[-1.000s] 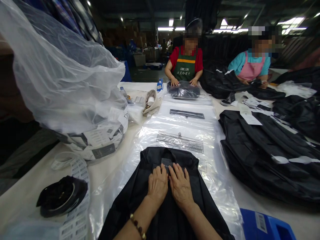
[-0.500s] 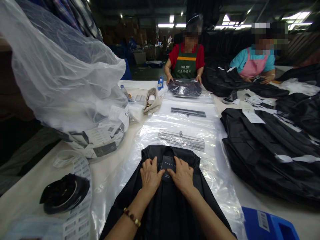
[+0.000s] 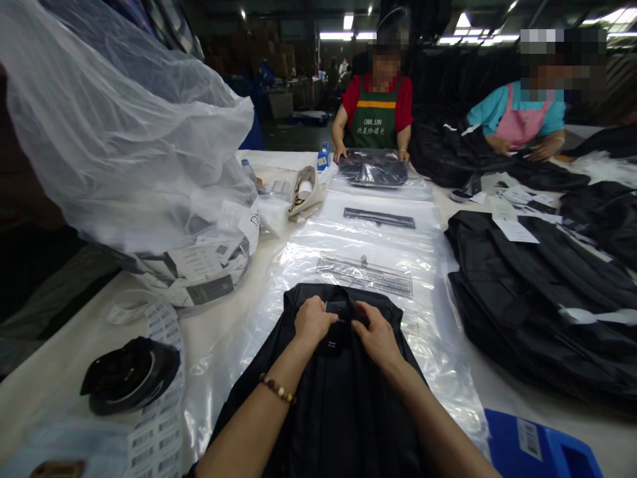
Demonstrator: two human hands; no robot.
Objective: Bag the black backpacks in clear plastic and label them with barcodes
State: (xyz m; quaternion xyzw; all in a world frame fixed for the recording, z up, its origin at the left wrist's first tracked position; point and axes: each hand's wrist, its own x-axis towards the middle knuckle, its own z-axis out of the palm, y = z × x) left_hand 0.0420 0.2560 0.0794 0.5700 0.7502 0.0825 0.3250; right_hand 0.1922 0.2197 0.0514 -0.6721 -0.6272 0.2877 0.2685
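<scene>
A black garment (image 3: pixel 328 405) lies flat in front of me on a stack of clear plastic bags (image 3: pixel 378 259). My left hand (image 3: pixel 312 320) and my right hand (image 3: pixel 378 337) are both curled at its collar, pinching the fabric on either side of a dark hang tag (image 3: pixel 337 332) near the neck. A bead bracelet sits on my left wrist. The fingers of both hands are bent and pressed into the collar.
A large clear sack of tags (image 3: pixel 149 172) stands at the left, with a label roll (image 3: pixel 154 345) and a black bundle (image 3: pixel 130 373) near it. Piles of black garments (image 3: pixel 537 292) fill the right. Two people work across the table. A blue bin (image 3: pixel 537 445) sits at the near right.
My hands went from lying flat and side by side on the garment to parting around the tag and curling onto the collar, a little farther up.
</scene>
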